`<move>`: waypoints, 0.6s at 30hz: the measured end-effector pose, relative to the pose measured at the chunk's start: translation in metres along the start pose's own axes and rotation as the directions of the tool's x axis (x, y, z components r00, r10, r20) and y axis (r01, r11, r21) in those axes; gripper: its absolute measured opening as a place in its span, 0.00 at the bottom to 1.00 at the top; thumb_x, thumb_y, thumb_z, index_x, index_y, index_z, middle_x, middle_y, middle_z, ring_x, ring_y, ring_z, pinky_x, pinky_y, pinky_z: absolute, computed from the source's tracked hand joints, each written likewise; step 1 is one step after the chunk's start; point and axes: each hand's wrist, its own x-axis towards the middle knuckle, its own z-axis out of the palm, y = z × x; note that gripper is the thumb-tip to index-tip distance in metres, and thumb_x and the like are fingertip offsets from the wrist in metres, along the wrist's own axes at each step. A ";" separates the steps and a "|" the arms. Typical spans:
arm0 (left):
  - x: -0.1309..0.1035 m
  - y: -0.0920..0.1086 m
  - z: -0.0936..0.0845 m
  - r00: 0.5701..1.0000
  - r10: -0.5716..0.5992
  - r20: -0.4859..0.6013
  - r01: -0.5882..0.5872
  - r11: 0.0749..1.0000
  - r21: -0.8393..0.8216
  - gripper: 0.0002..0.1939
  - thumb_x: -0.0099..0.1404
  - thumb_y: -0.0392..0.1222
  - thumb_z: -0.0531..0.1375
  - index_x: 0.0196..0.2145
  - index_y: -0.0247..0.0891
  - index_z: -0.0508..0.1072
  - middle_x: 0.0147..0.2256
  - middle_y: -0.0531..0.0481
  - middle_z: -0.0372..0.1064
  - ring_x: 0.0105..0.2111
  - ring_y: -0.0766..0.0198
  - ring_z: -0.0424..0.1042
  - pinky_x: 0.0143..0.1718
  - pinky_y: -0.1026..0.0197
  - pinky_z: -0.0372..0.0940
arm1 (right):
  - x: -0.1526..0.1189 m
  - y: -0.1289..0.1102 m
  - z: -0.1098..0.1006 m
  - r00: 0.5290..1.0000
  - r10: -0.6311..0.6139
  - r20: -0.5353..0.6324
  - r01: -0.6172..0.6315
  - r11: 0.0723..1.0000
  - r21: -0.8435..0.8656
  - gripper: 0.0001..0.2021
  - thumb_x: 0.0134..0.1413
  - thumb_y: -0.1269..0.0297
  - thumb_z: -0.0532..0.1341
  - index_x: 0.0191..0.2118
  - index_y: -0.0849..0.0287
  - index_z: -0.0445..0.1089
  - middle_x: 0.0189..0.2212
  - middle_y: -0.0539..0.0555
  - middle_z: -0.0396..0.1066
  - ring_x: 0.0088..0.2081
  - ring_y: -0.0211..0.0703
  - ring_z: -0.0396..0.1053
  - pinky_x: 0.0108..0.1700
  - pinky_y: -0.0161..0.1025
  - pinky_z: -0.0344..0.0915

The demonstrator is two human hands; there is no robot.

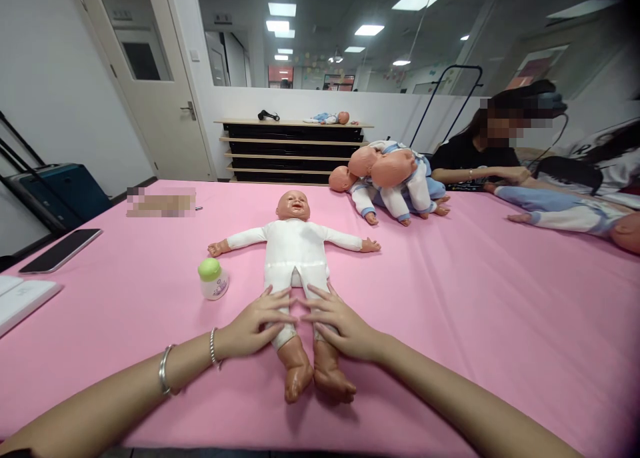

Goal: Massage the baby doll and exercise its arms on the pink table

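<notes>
White door (150,78) far left of hands; low dark shelf unit (295,151) straight ahead by wall; ceiling light panels (370,29) lit above.

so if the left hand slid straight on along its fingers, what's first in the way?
The left hand lies on the doll's leg, fingers pointing right; it would probably meet the right hand first, their fingertips almost touching.

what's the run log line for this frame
left hand flat on doll leg | right hand flat on other leg | bottle beside
</notes>
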 end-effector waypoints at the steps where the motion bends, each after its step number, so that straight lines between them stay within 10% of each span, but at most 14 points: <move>1: -0.008 0.003 0.000 0.999 0.016 0.029 -0.015 0.999 -0.040 0.19 0.65 0.35 0.50 0.51 0.49 0.68 0.57 0.51 0.58 0.61 0.58 0.48 0.62 0.41 0.38 | -0.008 -0.005 0.001 1.000 -0.023 0.002 0.023 1.000 0.022 0.18 0.59 0.68 0.50 0.54 0.52 0.64 0.59 0.53 0.57 0.64 0.47 0.44 0.62 0.58 0.42; 7: -0.035 0.024 -0.013 0.989 -0.024 0.148 0.095 0.863 -0.496 0.14 0.64 0.39 0.54 0.46 0.45 0.73 0.44 0.47 0.72 0.52 0.57 0.65 0.59 0.46 0.49 | -0.035 -0.037 -0.012 0.991 -0.130 0.044 0.100 0.904 0.417 0.13 0.58 0.67 0.53 0.46 0.56 0.70 0.42 0.55 0.73 0.49 0.40 0.67 0.58 0.47 0.55; 11: -0.023 0.019 -0.017 0.960 -0.271 0.073 0.220 0.566 -0.794 0.11 0.62 0.42 0.56 0.39 0.37 0.75 0.30 0.46 0.74 0.32 0.61 0.73 0.39 0.56 0.66 | -0.024 -0.029 -0.023 0.962 0.272 0.002 -0.175 0.616 0.768 0.09 0.55 0.62 0.58 0.34 0.60 0.73 0.30 0.53 0.74 0.33 0.38 0.71 0.43 0.39 0.66; 18: 0.060 -0.021 -0.016 0.536 -0.711 -0.455 0.045 0.562 -0.826 0.14 0.51 0.32 0.58 0.38 0.36 0.71 0.41 0.47 0.69 0.40 0.63 0.67 0.41 0.62 0.63 | 0.047 0.055 -0.009 0.456 0.881 -0.125 0.053 0.113 0.992 0.05 0.49 0.75 0.56 0.29 0.61 0.68 0.27 0.52 0.72 0.31 0.37 0.71 0.36 0.34 0.68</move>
